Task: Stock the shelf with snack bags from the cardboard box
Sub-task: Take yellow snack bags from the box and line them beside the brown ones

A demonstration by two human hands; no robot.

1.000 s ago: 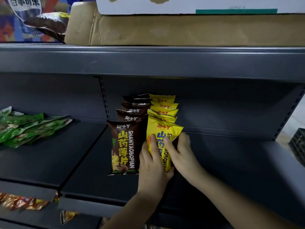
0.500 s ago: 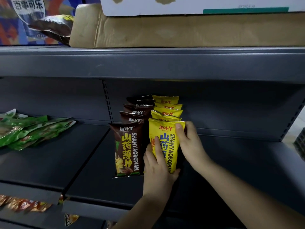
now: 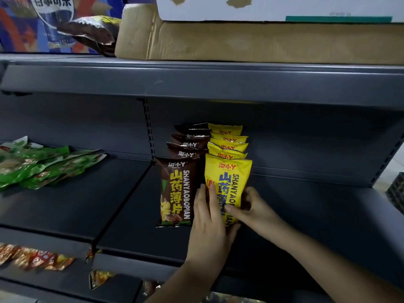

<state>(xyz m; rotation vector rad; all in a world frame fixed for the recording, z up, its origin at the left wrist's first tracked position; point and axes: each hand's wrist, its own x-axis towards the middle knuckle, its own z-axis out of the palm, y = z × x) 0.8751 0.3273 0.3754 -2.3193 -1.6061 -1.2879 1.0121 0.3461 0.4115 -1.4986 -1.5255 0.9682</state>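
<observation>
Front yellow bag (image 3: 228, 171) sits half hidden behind left hand (image 3: 209, 232) and right hand (image 3: 255, 211).

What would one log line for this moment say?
step: placing front yellow bag | left hand: flat on its front | right hand: pinching its right edge

A heap of green plastic packets (image 3: 43, 165) lies at the far left, a row of orange-red foil packets (image 3: 32, 258) sits lower left, a blue, red and white printed poster (image 3: 43, 22) fills the top-left corner, and a black slatted plastic crate (image 3: 396, 193) shows at the right edge
</observation>
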